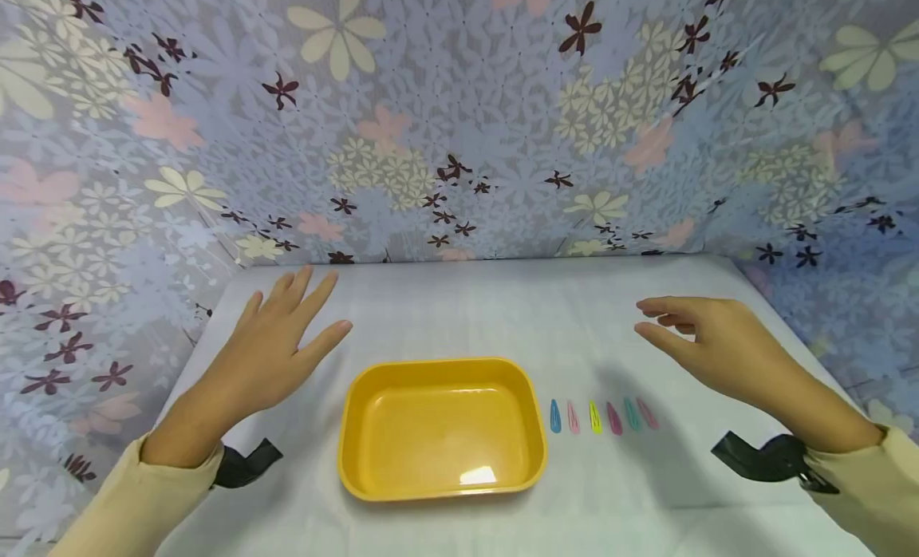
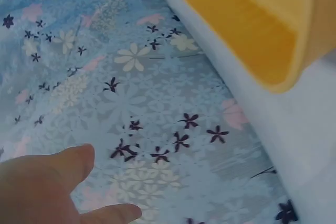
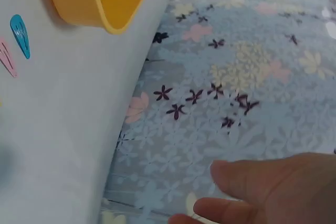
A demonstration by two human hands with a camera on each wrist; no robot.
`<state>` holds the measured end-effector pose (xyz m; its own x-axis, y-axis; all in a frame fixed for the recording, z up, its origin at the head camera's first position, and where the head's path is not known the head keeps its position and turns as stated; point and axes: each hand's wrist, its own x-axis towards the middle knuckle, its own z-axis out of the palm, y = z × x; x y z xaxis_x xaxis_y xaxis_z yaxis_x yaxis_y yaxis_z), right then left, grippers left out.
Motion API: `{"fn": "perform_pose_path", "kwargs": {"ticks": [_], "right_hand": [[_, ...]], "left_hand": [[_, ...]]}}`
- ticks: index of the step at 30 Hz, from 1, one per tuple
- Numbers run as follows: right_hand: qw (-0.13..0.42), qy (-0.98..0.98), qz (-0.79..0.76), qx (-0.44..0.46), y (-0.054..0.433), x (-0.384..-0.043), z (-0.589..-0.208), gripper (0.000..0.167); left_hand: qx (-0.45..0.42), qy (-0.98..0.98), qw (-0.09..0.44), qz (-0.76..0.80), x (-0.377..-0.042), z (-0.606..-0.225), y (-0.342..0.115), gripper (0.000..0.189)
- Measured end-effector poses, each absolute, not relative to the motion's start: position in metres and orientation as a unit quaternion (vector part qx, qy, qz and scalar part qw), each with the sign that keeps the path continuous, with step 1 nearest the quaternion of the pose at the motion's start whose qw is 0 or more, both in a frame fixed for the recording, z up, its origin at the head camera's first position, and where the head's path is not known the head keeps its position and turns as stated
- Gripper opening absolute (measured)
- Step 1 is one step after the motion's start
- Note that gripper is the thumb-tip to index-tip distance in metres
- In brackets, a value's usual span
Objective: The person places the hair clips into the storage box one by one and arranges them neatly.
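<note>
My left hand [image 1: 269,353] hovers over the left side of the white table, fingers spread and holding nothing. On the other side, my right hand [image 1: 725,345] is raised with its fingers loosely bent and nothing in them. Between them a yellow tray [image 1: 441,493] sits on the table with nothing inside. Just right of it lies a row of several hair clips: a blue clip [image 1: 555,416], a pale pink clip [image 1: 573,417], a yellow clip [image 1: 595,417], a dark pink clip [image 1: 613,419], a teal clip [image 1: 632,414] and a pink clip [image 1: 648,413].
A white cloth [image 1: 459,310] covers the table. Floral fabric [image 1: 459,126] rises behind the table and along both sides. Black straps show at both wrists, one dangling near the left sleeve [image 1: 147,493] and another near the right sleeve [image 1: 876,485].
</note>
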<state>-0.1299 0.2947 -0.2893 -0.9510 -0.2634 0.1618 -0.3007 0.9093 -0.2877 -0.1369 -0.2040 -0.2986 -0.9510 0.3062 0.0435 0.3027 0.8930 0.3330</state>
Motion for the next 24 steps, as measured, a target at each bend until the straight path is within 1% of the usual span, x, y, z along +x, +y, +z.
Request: {"fn": "perform_pose_path", "kwargs": {"ticks": [3,5,9,15,17,19,21,24], "right_hand": [[0.076,-0.972,0.174,0.137,0.304,-0.128,-0.3,0.034],[0.078,-0.972,0.182,0.124,0.31,-0.127,-0.308,0.032],[0.064,-0.973,0.199,0.095,0.322,-0.125,-0.331,0.033],[0.023,-0.972,0.228,0.058,0.336,-0.114,-0.376,0.037],[0.023,-0.969,0.239,0.049,0.338,-0.11,-0.391,0.035],[0.029,-0.967,0.25,0.042,0.337,-0.106,-0.403,0.034],[0.033,-0.966,0.255,0.033,0.335,-0.101,-0.413,0.033],[0.038,-0.963,0.266,0.016,0.331,-0.094,-0.423,0.032]], "left_hand": [[0.156,0.968,0.001,0.195,-0.134,-0.313,-0.21,0.077],[0.155,0.965,-0.002,0.212,-0.132,-0.324,-0.214,0.076],[0.156,0.956,-0.01,0.249,-0.128,-0.348,-0.221,0.072],[0.16,0.931,-0.006,0.328,-0.117,-0.389,-0.226,0.063],[0.165,0.921,-0.01,0.352,-0.113,-0.401,-0.226,0.059],[0.174,0.908,-0.027,0.381,-0.109,-0.412,-0.225,0.055],[0.185,0.892,-0.056,0.409,-0.104,-0.423,-0.224,0.053],[0.208,0.864,-0.089,0.449,-0.098,-0.435,-0.222,0.054]]}}
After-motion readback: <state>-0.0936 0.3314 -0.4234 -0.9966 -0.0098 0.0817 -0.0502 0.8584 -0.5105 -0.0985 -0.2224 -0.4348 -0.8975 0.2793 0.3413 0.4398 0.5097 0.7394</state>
